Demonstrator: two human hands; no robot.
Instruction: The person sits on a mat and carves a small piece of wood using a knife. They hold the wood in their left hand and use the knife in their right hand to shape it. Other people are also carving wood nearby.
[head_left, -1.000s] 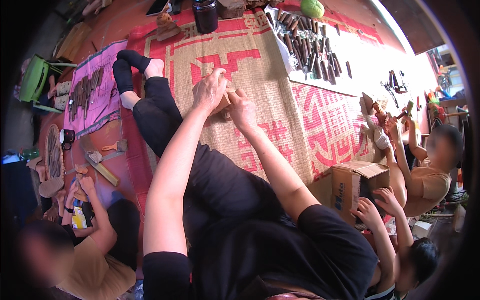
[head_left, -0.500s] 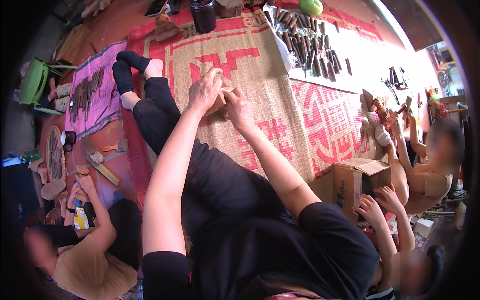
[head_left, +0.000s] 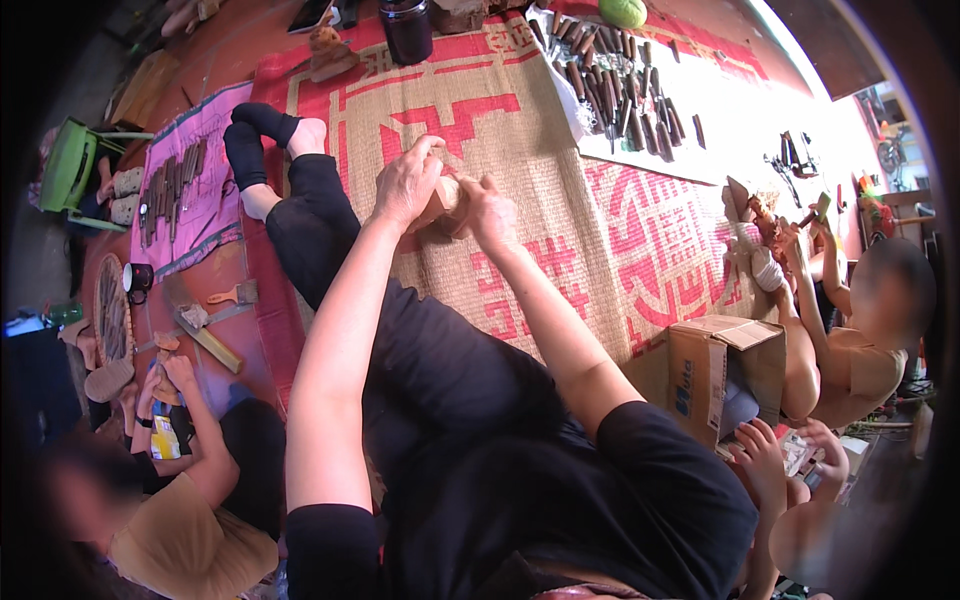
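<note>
We clamp both hands, left (head_left: pixel 405 185) and right (head_left: pixel 487 208), together around a small wood block (head_left: pixel 445 200) above the mat (head_left: pixel 560 200), steadying it out past our knees.

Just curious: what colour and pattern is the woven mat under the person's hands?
Tan woven mat with red geometric patterns, clearest in the head view.

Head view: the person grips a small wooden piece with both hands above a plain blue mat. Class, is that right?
Not quite. In the head view both hands, left hand and right hand, grip the small wooden piece, but the mat is woven tan with red patterns, not plain blue.
</note>
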